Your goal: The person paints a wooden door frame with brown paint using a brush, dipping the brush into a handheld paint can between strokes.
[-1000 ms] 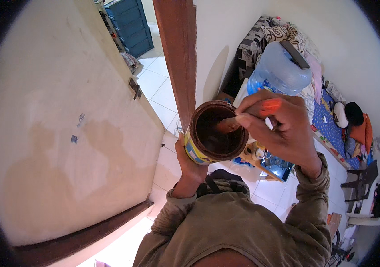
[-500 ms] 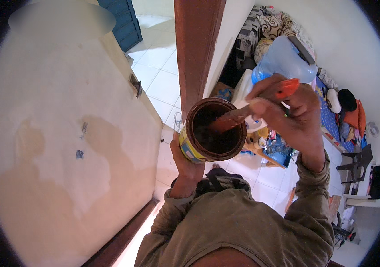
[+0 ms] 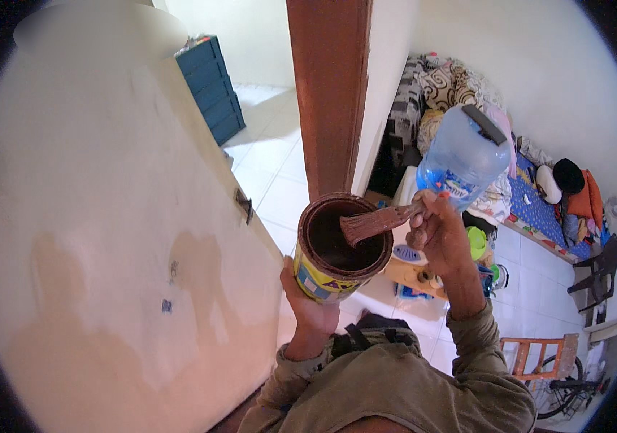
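Observation:
My left hand (image 3: 311,312) is wrapped round the lower left side of a yellow-labelled paint can (image 3: 328,283), holding it up in front of me. The can's mouth faces up toward me, and its inside and rim are coated in dark brown paint. A paintbrush (image 3: 375,224) with brown-loaded bristles lies across the mouth, its tip over the opening. My right hand (image 3: 442,238) is closed on the brush's handle, at the can's right; the fingers cover most of the handle.
A brown door frame (image 3: 330,94) rises just beyond the can. The pale door (image 3: 106,238) stands on my left, with a handle (image 3: 243,206). Behind my right hand is a blue water bottle (image 3: 466,155). Farther right are a dark chair (image 3: 601,265) and an orange ladder-like frame (image 3: 536,356).
The brush has come up out of the can, and its bristles now show above the mouth. My right hand is lower and turned outward. The whole view has shifted upward.

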Demonstrator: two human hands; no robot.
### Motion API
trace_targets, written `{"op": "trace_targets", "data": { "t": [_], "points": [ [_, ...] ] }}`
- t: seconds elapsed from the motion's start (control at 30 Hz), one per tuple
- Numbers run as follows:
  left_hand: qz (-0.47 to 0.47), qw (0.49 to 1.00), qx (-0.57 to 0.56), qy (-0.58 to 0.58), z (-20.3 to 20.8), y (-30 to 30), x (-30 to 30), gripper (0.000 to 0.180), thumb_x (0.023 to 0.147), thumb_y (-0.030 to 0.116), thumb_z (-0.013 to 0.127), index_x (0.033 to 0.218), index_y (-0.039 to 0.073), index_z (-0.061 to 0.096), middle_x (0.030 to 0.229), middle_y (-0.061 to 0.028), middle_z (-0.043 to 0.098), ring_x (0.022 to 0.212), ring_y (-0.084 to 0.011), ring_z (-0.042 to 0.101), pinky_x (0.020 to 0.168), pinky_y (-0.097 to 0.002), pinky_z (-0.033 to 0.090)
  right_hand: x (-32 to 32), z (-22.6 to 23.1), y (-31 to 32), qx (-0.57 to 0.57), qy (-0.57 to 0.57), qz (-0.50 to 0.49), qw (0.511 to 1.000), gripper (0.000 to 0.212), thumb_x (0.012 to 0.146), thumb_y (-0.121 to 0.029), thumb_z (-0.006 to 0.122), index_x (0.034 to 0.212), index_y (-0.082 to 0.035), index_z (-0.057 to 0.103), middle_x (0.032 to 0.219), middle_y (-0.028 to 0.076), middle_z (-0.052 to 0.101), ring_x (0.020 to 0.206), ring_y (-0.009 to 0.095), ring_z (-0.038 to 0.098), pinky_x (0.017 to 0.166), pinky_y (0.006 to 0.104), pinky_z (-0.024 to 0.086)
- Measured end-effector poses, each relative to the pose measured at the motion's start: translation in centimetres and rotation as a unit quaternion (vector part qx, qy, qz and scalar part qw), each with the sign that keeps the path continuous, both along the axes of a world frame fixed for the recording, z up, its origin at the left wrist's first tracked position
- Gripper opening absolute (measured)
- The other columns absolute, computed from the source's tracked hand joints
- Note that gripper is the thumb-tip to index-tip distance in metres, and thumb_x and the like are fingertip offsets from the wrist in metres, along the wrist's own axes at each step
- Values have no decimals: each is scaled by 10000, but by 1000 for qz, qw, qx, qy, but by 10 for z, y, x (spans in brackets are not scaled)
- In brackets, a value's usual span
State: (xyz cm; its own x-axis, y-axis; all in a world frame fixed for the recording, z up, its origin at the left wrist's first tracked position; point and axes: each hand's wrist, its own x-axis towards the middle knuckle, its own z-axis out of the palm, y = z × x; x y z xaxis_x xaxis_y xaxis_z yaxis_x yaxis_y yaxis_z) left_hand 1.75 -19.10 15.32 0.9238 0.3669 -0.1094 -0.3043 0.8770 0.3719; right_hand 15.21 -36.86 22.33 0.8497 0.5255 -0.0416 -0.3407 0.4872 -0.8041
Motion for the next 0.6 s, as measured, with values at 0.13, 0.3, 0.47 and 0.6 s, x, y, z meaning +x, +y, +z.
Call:
{"op": "trace_targets", "data": {
  "t": [0.13, 0.3, 0.47, 0.6],
  "points": [
    [-8, 999, 31, -27, 4, 5, 13, 623, 993, 562, 320, 1412, 127, 472, 1382, -94, 554, 1247, -285, 542, 1010, -522, 465, 15, -14, 3, 114, 82, 48, 989, 329, 992, -418, 539, 1105, -109, 564, 856, 31, 650, 656, 135, 621, 588, 285, 518],
    [28, 998, 23, -53, 14, -5, 21, 693, 932, 639, 341, 1404, 150, 475, 1330, -99, 582, 1162, -311, 602, 916, -532, 531, 26, 16, 10, 173, 25, 172, 970, 298, 1009, -379, 509, 1125, -111, 568, 864, 66, 655, 735, 152, 631, 645, 324, 508],
    [8, 988, -148, 32, 3, -2, 32, 643, 981, 573, 405, 1429, 115, 451, 1371, -125, 554, 1221, -353, 549, 1027, -496, 460, 59, 84, 21, 247, -59, 117, 960, 247, 977, -273, 559, 1133, -82, 578, 899, 86, 644, 720, 173, 618, 702, 393, 517],
    [-49, 961, -31, -271, -95, 41, 44, 599, 996, 541, 375, 1390, 103, 482, 1315, -136, 583, 1203, -340, 557, 1009, -490, 467, 79, 197, 38, 274, -336, 31, 901, 257, 1000, -302, 552, 1152, -94, 562, 888, 29, 573, 799, 138, 581, 733, 374, 518]
  ]
}}
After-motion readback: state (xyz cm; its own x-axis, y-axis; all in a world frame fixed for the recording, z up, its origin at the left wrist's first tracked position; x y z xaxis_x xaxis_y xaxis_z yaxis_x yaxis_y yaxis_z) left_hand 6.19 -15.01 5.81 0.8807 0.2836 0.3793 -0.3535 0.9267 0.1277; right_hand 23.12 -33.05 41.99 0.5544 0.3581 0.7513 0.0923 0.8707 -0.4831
